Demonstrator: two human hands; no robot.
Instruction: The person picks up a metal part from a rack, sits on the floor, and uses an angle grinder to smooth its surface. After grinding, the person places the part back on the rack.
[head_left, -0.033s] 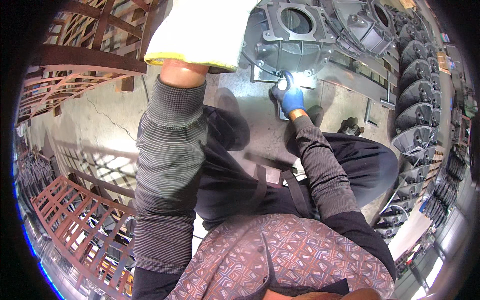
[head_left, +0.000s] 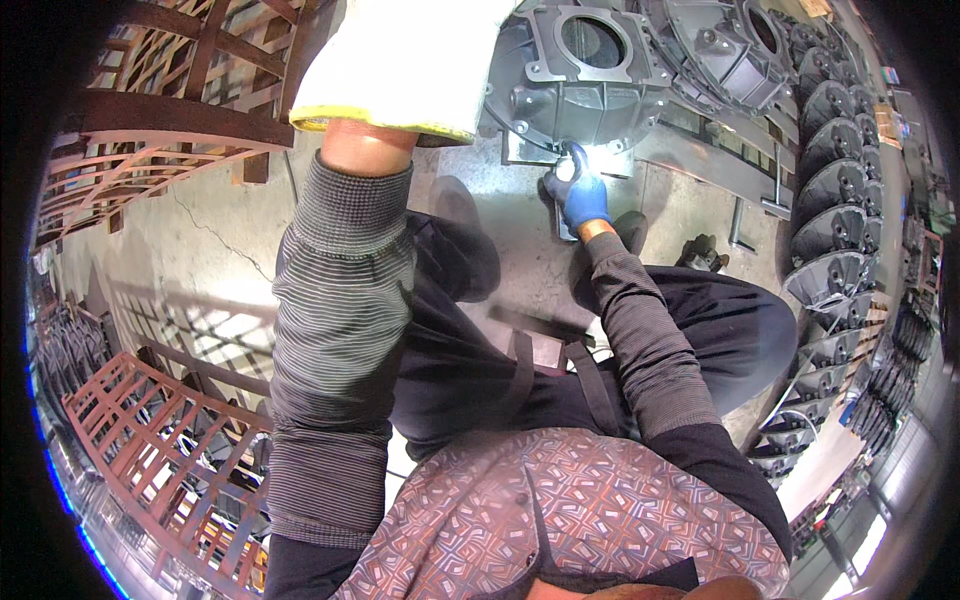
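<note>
- The grey cast-metal housing [head_left: 600, 110] sits at the top centre, beyond the person's feet, its upper part cut by the picture's edge.
- Its upper face has a squarish flange with bolt holes at the corners, around a large round opening with a dark interior; below this, the body is ribbed and curved, with a dull sheen.
- A bright white glare sits at its lower rim, washing out detail there.
- The right hand [head_left: 578, 194], in a blue glove, is at that rim with fingers bent; the glare hides whether it grips anything.
- The left hand [head_left: 405, 70], in a white glove with a yellow hem, looms close to the camera; its fingers lie outside the frame, so I cannot tell whether it is closed. The glove blocks the view just left of the housing.
- A second grey housing [head_left: 725, 60] stands just right of the first.
- Further right, a long row of dark castings [head_left: 832, 190] curves along the edge.
- Near the right knee, a small dark metal part [head_left: 704, 254] lies on the concrete floor [head_left: 225, 225].
- Brown slatted racks [head_left: 185, 122] fill the upper left; a reddish slatted crate [head_left: 150, 420] stands lower left.
</note>
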